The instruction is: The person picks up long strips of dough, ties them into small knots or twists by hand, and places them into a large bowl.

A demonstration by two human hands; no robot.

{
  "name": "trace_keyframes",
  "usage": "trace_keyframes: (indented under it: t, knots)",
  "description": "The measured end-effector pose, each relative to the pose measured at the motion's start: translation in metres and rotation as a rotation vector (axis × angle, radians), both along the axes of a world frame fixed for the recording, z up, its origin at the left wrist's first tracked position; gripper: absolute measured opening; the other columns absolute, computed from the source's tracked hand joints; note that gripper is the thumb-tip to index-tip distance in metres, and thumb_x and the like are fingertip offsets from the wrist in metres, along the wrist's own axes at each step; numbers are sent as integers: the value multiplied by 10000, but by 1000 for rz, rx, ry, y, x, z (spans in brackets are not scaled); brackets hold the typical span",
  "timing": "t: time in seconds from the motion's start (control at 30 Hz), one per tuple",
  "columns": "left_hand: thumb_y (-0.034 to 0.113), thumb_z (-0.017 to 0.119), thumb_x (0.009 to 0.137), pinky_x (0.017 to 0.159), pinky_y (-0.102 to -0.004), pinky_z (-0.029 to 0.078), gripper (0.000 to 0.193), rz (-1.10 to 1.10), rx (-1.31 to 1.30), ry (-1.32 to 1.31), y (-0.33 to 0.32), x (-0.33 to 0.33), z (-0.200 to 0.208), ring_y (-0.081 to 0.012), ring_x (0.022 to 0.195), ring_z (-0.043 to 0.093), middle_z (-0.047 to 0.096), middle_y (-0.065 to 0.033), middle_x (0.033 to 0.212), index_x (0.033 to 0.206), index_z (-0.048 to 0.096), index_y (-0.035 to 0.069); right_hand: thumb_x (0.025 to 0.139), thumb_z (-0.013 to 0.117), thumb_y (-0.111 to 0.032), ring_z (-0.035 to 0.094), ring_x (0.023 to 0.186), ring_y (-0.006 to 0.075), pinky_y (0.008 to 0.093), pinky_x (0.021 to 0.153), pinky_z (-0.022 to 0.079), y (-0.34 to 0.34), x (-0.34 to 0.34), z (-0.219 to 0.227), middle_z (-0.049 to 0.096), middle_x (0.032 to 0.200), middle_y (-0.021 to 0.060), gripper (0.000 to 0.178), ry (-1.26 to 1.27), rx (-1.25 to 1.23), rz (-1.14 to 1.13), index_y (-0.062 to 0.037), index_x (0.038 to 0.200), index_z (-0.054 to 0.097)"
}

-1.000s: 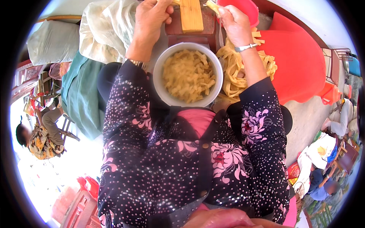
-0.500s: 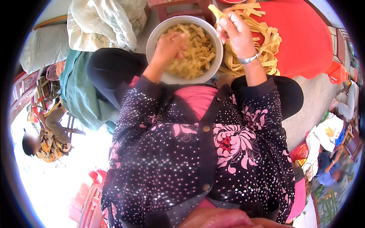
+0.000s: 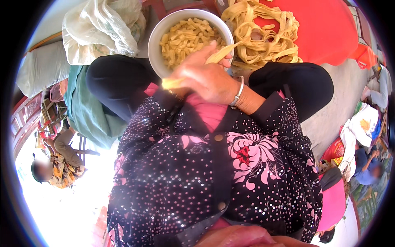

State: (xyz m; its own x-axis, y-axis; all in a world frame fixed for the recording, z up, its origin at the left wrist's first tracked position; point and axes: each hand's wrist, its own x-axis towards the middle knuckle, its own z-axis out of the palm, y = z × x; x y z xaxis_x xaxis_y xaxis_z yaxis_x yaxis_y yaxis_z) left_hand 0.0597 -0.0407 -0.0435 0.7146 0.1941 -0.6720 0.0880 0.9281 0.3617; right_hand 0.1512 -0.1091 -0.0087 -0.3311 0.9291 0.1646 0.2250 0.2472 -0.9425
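Just over the near rim of a white bowl [image 3: 154,41], a flat yellow strip [image 3: 222,53] lies across the person's hands. One end of it sticks out to the left beyond the right hand [image 3: 207,84], whose fingers are closed on it; the other end slants up to the right, toward the pile of strips. The left hand [image 3: 189,66] is mostly covered by the right one and reaches over the bowl close to the strip, and with the two overlapping I cannot tell whether its fingers are open or gripping. A silver bracelet [image 3: 238,91] circles the right wrist.

Inside the bowl are many short cut pieces [image 3: 185,37] of the same yellow stuff. Just beside it on the right, a loose pile of long strips [image 3: 247,20] lies in loops, partly on a red sheet [image 3: 325,33]. The person's knees, in dark trousers [image 3: 111,78], spread to either side below the bowl, and a black jacket [image 3: 185,177] with pink flowers and pale dots fills the lower middle.

To the left are a clear plastic bag [image 3: 98,37], a grey sack [image 3: 43,72] and a green cloth [image 3: 88,107]. Farther out, another person [image 3: 66,173] sits at the left edge.
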Motion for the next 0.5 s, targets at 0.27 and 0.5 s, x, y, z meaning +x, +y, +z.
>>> trace_keyframes:
  t: [0.27,0.5]
  knots:
    - [332,427,981,427,-160,412,442,137,-215,20,-2,5,14,-41,469,431,551,-58,754,1139,486,-77,870,565,-248,589,602,364,452,534,430,-14,-16,29,566,636,139,177,85,124,110,-76,897,531]
    - [221,453,978,342,-161,271,240,59,36,-175,4,-22,47,-16,393,293,365,54,569,998,515,-10,894,558,-194,584,656,293,367,576,444,-19,-33,65,562,717,105,111,148,25,267,-86,893,534]
